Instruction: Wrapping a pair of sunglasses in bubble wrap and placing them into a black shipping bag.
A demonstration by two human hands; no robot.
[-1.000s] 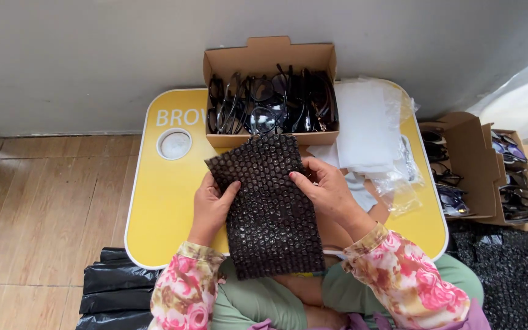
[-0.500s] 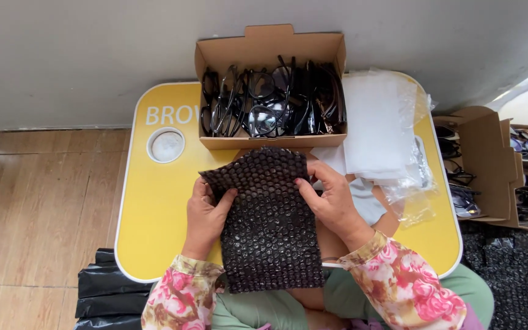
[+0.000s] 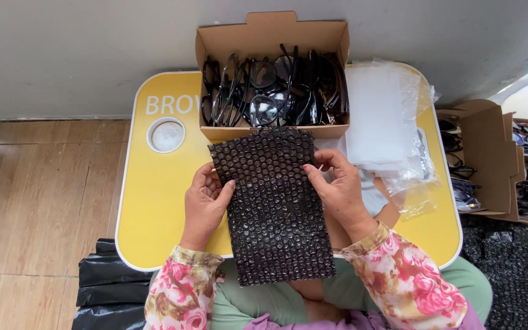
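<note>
A wood-look tiled floor (image 3: 44, 195) ran up to a plain grey wall (image 3: 80, 55), and on it stood a low yellow table (image 3: 160, 195) with rounded corners and a white rim. At the far edge of the table, against the wall, sat an open cardboard box (image 3: 273, 33) packed with dark-framed glasses (image 3: 270, 91) standing on edge. Just right of the box lay a loose pile of clear plastic sleeves with white sheets (image 3: 377, 122), spilling toward the table's right side. Beyond the table's right edge, on the floor, stood more open cardboard boxes (image 3: 487, 153) holding further glasses, with black bubble wrap (image 3: 520, 269) spread in front of them; black plastic bags (image 3: 108, 287) lay by the near left corner. In the middle, over the near half of the table and the person's lap, a black bubble-wrap pouch (image 3: 273, 208) was held slightly tilted, its top end almost touching the front of the box. The left hand (image 3: 206, 205) gripped the pouch's left edge, fingers curled behind and thumb pressed on the front. The right hand (image 3: 337, 189) pinched the right edge near the top, closed on it in the same way. A round white inset (image 3: 167, 135) sat in the table's left part, well apart from the hands.
</note>
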